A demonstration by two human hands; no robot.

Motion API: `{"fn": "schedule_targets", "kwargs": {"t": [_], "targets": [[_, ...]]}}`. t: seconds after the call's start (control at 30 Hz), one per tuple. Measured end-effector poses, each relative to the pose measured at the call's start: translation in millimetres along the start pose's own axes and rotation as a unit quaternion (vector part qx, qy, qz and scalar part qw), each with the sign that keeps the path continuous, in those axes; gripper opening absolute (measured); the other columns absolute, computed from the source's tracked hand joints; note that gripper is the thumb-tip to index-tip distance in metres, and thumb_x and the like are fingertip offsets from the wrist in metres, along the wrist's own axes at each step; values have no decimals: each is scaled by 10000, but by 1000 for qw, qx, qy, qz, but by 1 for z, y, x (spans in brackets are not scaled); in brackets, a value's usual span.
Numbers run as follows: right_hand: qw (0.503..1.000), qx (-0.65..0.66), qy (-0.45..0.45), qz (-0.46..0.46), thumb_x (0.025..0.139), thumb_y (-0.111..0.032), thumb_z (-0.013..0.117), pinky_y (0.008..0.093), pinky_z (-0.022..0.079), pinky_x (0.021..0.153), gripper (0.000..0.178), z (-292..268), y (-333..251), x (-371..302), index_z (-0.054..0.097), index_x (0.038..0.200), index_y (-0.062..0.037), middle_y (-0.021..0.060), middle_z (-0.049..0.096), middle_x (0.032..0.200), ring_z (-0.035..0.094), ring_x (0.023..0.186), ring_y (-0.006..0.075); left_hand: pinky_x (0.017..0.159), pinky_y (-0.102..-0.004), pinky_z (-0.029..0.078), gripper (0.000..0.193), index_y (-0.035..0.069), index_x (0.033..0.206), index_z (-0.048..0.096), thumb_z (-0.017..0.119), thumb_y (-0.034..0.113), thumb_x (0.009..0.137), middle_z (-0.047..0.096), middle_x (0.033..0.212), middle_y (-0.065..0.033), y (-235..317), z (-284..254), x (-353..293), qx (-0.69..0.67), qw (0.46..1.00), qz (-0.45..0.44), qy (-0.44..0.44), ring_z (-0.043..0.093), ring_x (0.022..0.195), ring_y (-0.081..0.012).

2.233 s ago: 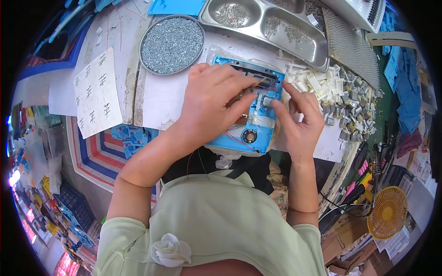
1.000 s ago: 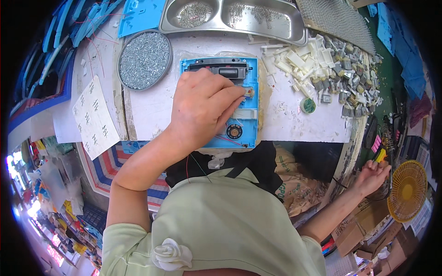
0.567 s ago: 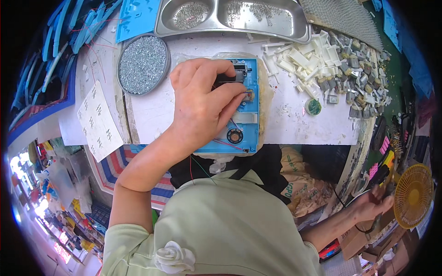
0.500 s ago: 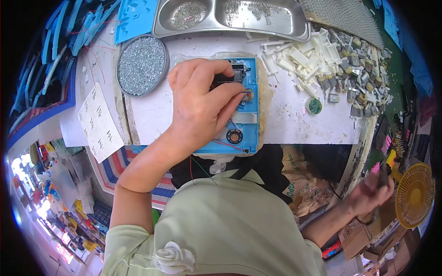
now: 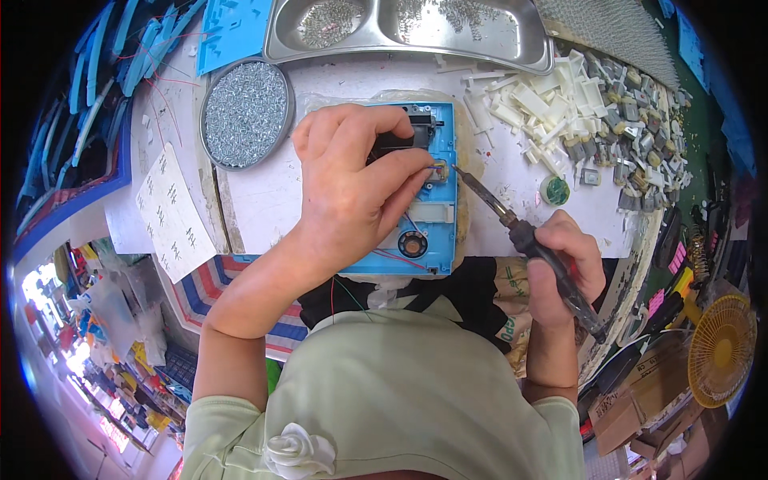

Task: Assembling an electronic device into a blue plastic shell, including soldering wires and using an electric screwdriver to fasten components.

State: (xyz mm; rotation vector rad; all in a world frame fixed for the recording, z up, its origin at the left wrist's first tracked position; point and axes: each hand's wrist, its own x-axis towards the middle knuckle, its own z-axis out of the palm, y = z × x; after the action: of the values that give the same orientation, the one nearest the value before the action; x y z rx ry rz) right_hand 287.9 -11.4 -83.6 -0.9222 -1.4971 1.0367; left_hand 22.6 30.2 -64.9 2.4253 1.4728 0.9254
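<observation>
A blue plastic housing (image 5: 445,232) lies on the table in front of me, with a small round black speaker (image 5: 413,244) and wires inside it. My left hand (image 5: 340,184) reaches over it, thumb and fingers pinched on a thin wire beside a small metal part (image 5: 439,173) near the right edge. Part of a black piece (image 5: 394,142) shows under those fingers. In my right hand (image 5: 566,260) is a soldering iron (image 5: 502,211), held by its dark handle. Its tip points left and ends close to the small part; whether they touch I cannot tell.
Left of the housing stands a round dish (image 5: 246,112) of small metal pieces. A steel tray (image 5: 408,52) with small parts spans the back. White plastic pieces (image 5: 552,104) and grey blocks (image 5: 636,132) pile up right, near a small green round thing (image 5: 554,190). A yellow fan (image 5: 722,352) stands lower right.
My right hand has come from the far lower right to the table, bringing the soldering iron's tip to the housing's right edge. My left hand keeps its pinch at nearly the same spot.
</observation>
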Motion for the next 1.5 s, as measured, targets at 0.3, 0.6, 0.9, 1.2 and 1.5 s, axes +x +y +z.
{"fn": "schedule_targets", "kwargs": {"t": [0.3, 0.6, 0.9, 1.2, 1.5], "targets": [[1000, -14, -17, 22, 827, -17, 739, 260, 345, 573, 270, 2, 1, 5, 663, 1080, 42, 49, 568, 741, 473, 639, 129, 865, -388, 390, 278, 134, 925, 763, 841, 47, 672, 619, 1060, -43, 0, 0, 0, -4, 1000, 4, 4, 565, 968, -254], [995, -76, -48, -53, 797, -30, 759, 295, 368, 540, 273, 5, -1, 15, 678, 1054, 19, 63, 603, 707, 488, 579, 174, 868, -389, 386, 285, 139, 922, 764, 839, 51, 662, 622, 1065, -43, -1, 1, 0, -1, 1000, 4, 5, 567, 973, -254], [985, -123, -72, -101, 771, -44, 779, 318, 364, 517, 282, 2, 0, 20, 690, 1036, -5, 63, 588, 676, 484, 549, 207, 856, -392, 382, 286, 153, 916, 759, 843, 64, 658, 622, 1071, -25, -1, 3, -2, 5, 1000, 6, 12, 561, 965, -250], [981, -132, -68, -121, 772, -53, 788, 315, 353, 508, 289, 1, 2, 21, 690, 1041, -13, 49, 557, 653, 474, 539, 207, 849, -392, 377, 288, 165, 908, 755, 854, 85, 649, 618, 1070, -22, 0, 3, -1, 19, 1000, 11, 17, 558, 959, -248], [982, -132, -61, -122, 763, -49, 788, 317, 346, 504, 278, 1, 2, 20, 693, 1022, -9, 49, 538, 638, 465, 532, 210, 861, -394, 380, 282, 160, 907, 755, 849, 76, 654, 619, 1059, -26, 0, 3, -1, 18, 1000, 12, 16, 561, 963, -254]]}}
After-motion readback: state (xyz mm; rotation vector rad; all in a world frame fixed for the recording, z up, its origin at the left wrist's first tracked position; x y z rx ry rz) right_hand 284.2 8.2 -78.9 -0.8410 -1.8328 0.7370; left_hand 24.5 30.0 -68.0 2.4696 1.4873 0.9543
